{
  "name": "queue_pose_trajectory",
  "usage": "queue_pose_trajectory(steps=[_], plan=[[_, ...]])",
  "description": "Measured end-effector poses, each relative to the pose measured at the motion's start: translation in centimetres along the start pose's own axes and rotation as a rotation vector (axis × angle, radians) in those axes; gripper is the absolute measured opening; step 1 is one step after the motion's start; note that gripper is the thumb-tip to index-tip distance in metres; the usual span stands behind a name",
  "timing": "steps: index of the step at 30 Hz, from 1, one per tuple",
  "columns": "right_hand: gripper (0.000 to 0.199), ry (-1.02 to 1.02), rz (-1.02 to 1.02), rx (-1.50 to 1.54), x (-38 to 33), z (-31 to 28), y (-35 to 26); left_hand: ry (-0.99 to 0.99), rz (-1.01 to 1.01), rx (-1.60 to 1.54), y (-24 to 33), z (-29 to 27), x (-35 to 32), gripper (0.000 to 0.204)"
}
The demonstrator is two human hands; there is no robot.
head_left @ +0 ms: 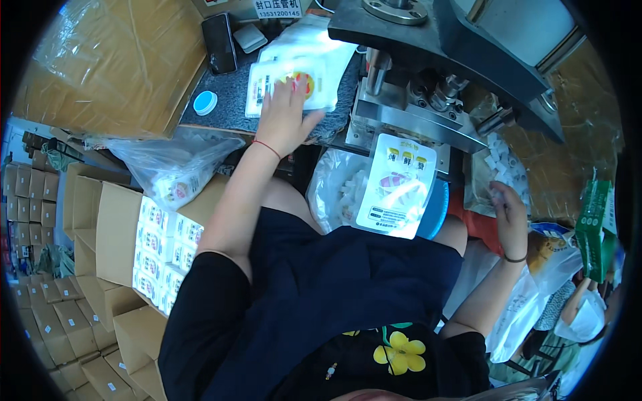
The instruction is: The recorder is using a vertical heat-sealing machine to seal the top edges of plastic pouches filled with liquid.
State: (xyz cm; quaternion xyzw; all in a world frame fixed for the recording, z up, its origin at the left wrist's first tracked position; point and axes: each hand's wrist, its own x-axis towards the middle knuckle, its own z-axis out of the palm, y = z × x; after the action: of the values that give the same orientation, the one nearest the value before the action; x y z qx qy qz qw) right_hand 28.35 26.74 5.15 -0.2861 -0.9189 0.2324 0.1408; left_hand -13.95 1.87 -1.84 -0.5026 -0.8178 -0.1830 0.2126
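My left hand [286, 120] lies with spread fingers on a stack of white printed pouches [257, 93] at the table's near edge. Out to the right, my right hand [511, 217] is curled beside a clear bag of small white plastic pieces [505, 164]. Its fingertips are pinched together, and what is between them is too small to name. One white pouch [398, 190] with a printed front hangs below the metal jaws of a press [414, 117]. Behind that pouch shows part of a blue tub [438, 204].
A phone [219, 43], a small grey case [250, 39] and a blue-and-white round lid [205, 102] lie on the table. On the left stand a large taped carton [114, 73] and an open carton of white packs [164, 244]. A plastic bag of white pieces [334, 190] hangs below the table.
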Motion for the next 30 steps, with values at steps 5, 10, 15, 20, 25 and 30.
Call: queue_pose_trajectory(steps=[5,10,15,20,25,30], plan=[[0.023,0.392,-0.038,-0.048,-0.5,1.3,-3.1,-0.081,0.171,-0.239,1.9,-3.1,-4.3,0.037],[0.017,0.174,-0.187,0.284,1.5,6.3,-9.5,-0.325,-0.266,-1.127,5.7,-4.4,-5.1,0.012],[0.013,0.21,-0.298,0.537,3.7,6.8,-13.2,-0.591,-0.286,-1.215,11.5,-4.6,-5.2,0.015],[0.016,0.059,-0.349,0.106,3.8,5.1,-11.8,-0.894,-0.483,-1.753,15.0,-4.6,-6.3,0.032],[0.021,-0.067,-0.235,0.228,3.1,4.3,-9.9,-1.098,-0.493,-1.942,16.0,-3.0,-6.8,0.029],[0.035,0.186,-0.03,-0.451,4.4,1.9,-1.4,-1.018,-0.652,-2.003,14.1,-2.2,-3.0,0.033]])
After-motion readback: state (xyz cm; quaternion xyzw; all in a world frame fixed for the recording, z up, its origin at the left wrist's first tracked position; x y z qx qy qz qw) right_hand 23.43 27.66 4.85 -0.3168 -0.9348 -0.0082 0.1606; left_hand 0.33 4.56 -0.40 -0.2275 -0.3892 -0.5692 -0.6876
